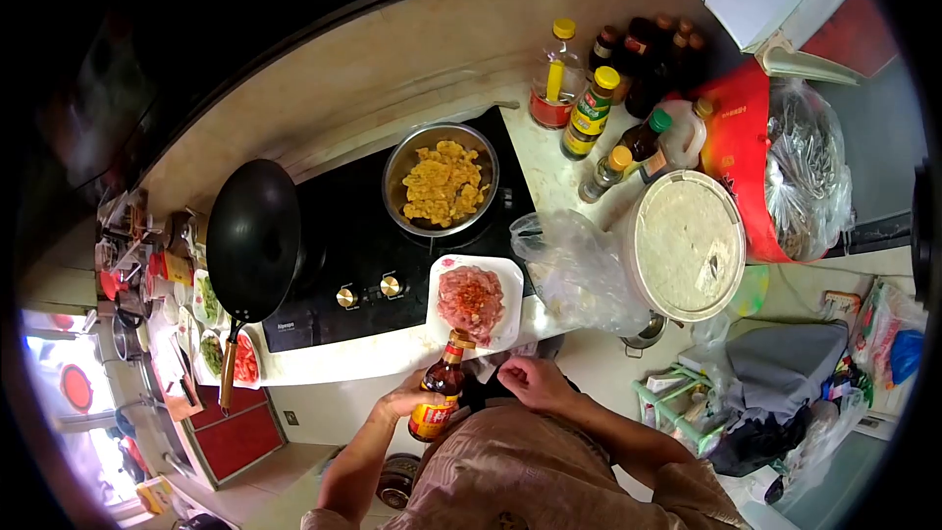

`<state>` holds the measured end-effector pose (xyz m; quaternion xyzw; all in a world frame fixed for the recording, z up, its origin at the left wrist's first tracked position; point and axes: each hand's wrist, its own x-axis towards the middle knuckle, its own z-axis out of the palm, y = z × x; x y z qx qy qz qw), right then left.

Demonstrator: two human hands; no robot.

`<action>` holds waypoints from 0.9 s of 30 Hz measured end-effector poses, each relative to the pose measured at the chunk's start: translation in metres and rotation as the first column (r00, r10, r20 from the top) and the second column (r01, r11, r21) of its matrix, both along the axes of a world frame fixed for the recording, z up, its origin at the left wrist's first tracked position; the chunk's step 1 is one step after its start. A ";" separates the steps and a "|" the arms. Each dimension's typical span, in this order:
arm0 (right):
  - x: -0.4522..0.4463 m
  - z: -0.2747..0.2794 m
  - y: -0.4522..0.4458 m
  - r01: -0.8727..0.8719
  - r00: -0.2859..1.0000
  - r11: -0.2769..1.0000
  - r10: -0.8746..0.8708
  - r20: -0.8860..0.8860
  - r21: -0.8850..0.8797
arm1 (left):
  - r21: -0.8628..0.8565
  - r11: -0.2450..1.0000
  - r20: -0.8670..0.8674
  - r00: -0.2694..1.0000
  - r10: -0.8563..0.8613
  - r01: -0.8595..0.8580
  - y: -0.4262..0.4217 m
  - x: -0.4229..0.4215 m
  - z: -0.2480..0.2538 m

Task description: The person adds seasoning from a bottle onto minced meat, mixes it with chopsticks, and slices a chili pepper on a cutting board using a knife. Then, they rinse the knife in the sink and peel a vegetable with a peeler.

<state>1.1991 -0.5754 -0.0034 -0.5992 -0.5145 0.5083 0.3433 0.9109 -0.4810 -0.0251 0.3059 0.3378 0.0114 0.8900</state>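
My left hand (404, 400) is wrapped round a dark sauce bottle (439, 388) with a red and yellow label. The bottle's neck points away from me and overlaps the near edge of a white plate (513, 280). On that plate lies a mound of raw minced meat (468, 304) with reddish seasoning on top. My right hand (531, 380) is closed, fingers curled, to the right of the bottle and in front of my body; what it holds, if anything, is hidden. Beyond the plate, a steel bowl (392, 206) of yellow-brown cooked food (446, 182) stands on the black cooktop (339, 236).
A black wok (253, 240) sits on the cooktop's left, handle towards me. Right of it are a plastic bag (579, 270), a lidded white bucket (690, 245) and several condiment bottles (591, 113). Plates of cut vegetables (245, 358) stand at the left counter.
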 end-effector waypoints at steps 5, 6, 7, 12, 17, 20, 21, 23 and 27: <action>0.001 -0.011 -0.004 0.014 1.000 0.999 -0.013 -0.011 0.040 | 0.005 1.000 -0.018 1.000 -0.017 0.017 0.002 -0.002 0.001; 0.001 -0.013 -0.005 0.016 1.000 0.999 -0.015 -0.025 0.035 | 0.026 0.999 -0.027 0.999 -0.021 0.022 0.002 -0.003 -0.001; 0.000 -0.015 -0.005 0.020 0.999 0.999 -0.019 -0.038 0.030 | 0.047 0.999 -0.036 0.999 -0.026 0.028 0.003 -0.003 -0.002; 0.003 -0.009 -0.003 0.036 0.999 0.998 -0.035 -0.037 0.044 | 0.105 0.994 -0.025 1.000 -0.011 0.014 0.004 -0.001 0.001; 0.001 0.036 0.021 -0.004 0.995 0.968 0.028 -0.091 0.252 | 0.250 0.968 -0.058 0.998 -0.008 0.023 0.001 0.004 0.004; 0.000 0.066 0.031 -0.081 0.983 0.989 0.100 -0.153 0.128 | 0.376 0.925 -0.111 0.994 -0.016 0.057 0.000 0.017 0.026; 0.001 0.071 0.033 -0.079 0.988 0.989 0.095 -0.125 0.127 | 0.403 0.914 -0.110 0.994 -0.003 0.047 -0.001 0.023 0.037; -0.006 0.072 0.033 0.069 0.938 0.998 -0.064 -0.341 0.004 | 0.439 0.895 -0.107 0.994 -0.032 0.076 -0.002 0.025 0.037; -0.013 0.068 0.034 0.232 0.841 0.969 -0.241 -0.485 -0.079 | 0.546 0.795 -0.247 0.958 -0.147 0.263 0.000 0.034 0.053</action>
